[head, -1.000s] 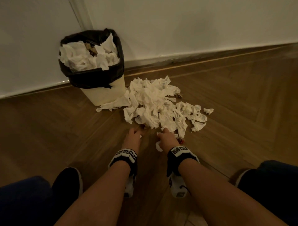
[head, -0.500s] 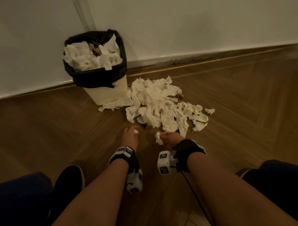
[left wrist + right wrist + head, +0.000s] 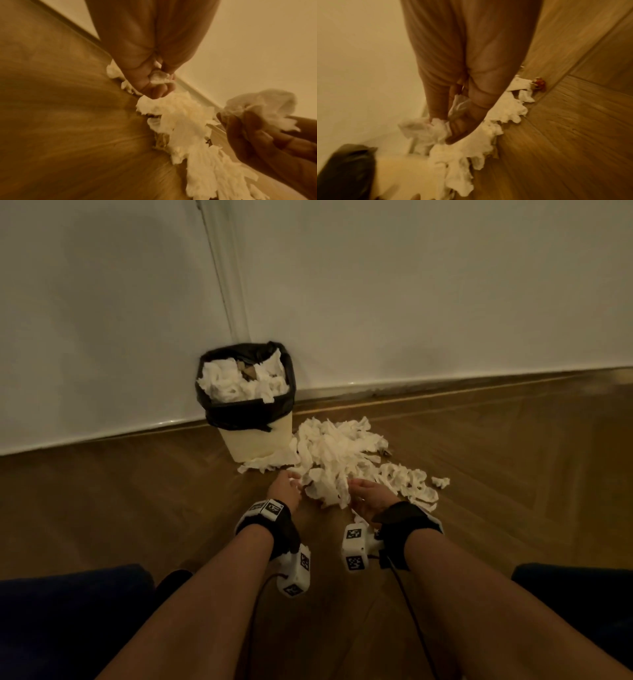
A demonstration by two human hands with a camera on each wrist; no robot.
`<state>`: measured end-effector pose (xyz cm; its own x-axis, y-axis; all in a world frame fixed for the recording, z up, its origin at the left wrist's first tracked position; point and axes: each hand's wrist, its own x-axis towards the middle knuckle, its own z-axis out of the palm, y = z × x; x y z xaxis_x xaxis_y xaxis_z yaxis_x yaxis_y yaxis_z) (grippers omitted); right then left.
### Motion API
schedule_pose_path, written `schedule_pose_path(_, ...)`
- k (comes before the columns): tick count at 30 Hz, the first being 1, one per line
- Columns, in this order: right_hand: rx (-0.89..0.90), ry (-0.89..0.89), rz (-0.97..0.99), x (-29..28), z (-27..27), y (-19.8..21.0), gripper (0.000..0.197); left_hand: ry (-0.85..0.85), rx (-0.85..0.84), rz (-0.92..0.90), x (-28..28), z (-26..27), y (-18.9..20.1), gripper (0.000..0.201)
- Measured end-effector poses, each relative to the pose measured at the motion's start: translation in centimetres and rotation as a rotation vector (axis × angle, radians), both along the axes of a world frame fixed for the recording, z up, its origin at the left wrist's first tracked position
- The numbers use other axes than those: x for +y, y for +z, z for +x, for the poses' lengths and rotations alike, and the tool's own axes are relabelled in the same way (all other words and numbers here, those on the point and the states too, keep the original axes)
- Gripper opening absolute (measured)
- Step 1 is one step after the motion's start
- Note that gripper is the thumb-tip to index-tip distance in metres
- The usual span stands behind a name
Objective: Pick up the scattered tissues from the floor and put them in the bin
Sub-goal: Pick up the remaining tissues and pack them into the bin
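Observation:
A heap of white crumpled tissues (image 3: 346, 453) lies on the wood floor just right of the bin (image 3: 255, 440), a cream tub lined with a black bag and piled with tissues (image 3: 236, 381). My left hand (image 3: 289, 484) is at the heap's near left edge, its fingers curled round a small tissue scrap (image 3: 159, 77). My right hand (image 3: 359, 491), palm turned up at the heap's near edge, pinches a larger crumpled tissue (image 3: 426, 129) (image 3: 260, 106). The heap (image 3: 185, 121) (image 3: 464, 151) stretches below both hands.
White walls meet in the corner behind the bin, with a baseboard (image 3: 445, 385) along the floor. A lone tissue bit (image 3: 441, 481) lies right of the heap, and a small reddish scrap (image 3: 540, 83) at its edge. My knees in dark blue frame the bottom corners.
Both hands moved forward from the bare floor to the heap's near edge, each carrying its tissue. The right hand turned palm up. The head camera tilted up, showing more wall.

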<state>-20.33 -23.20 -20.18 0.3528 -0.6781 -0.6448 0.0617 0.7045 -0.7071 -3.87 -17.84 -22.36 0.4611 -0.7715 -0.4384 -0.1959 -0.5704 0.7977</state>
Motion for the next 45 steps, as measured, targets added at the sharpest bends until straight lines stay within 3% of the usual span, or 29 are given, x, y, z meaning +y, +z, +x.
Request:
schedule_pose_path(3, -0.019, 0.014, -0.121, -0.7, 1.6, 3.9, 0.012, -0.084, -0.112, -0.040, -1.1, 1.1, 4.6, 0.036)
schedule_pose_path(7, -0.149, -0.060, -0.253, -2.0, 3.9, 9.6, 0.013, -0.018, -0.256, -0.144, -2.4, 3.0, 11.6, 0.041)
schedule_pose_path(10, -0.144, -0.084, -0.352, -2.9, 5.3, 13.5, 0.013, 0.001, -0.312, -0.178, -2.7, 4.1, 16.1, 0.050)
schedule_pose_path(12, -0.113, -0.073, -0.414, -3.4, 6.2, 15.7, 0.012, 0.018, -0.340, -0.205, -2.7, 5.1, 18.5, 0.046)
schedule_pose_path(16, -0.105, -0.101, -0.494, -4.2, 8.3, 19.1, 0.028, -0.009, -0.457, -0.264, -2.7, 7.4, 22.5, 0.042)
schedule_pose_path(21, -0.024, -0.083, -0.597, -5.8, 11.3, 21.8, 0.030, -0.014, -0.580, -0.339, -3.1, 10.9, 25.8, 0.035)
schedule_pose_path(28, 0.278, 0.094, -0.794, -9.1, 16.4, 21.2, 0.031, -0.017, -0.497, -0.272, -4.8, 15.3, 24.8, 0.031)
schedule_pose_path(33, 0.498, 0.302, -0.870, -10.0, 19.5, 18.5, 0.028, -0.075, -0.578, -0.176, -6.1, 16.6, 21.7, 0.035)
schedule_pose_path(42, 0.819, 0.504, -0.991, -10.5, 22.5, 15.0, 0.026, -0.195, -0.650, -0.010, -7.1, 16.9, 17.3, 0.029)
schedule_pose_path(45, 0.920, 0.657, -1.040, -10.1, 22.9, 14.1, 0.029, -0.221, -0.712, 0.018, -7.7, 16.6, 16.3, 0.031)
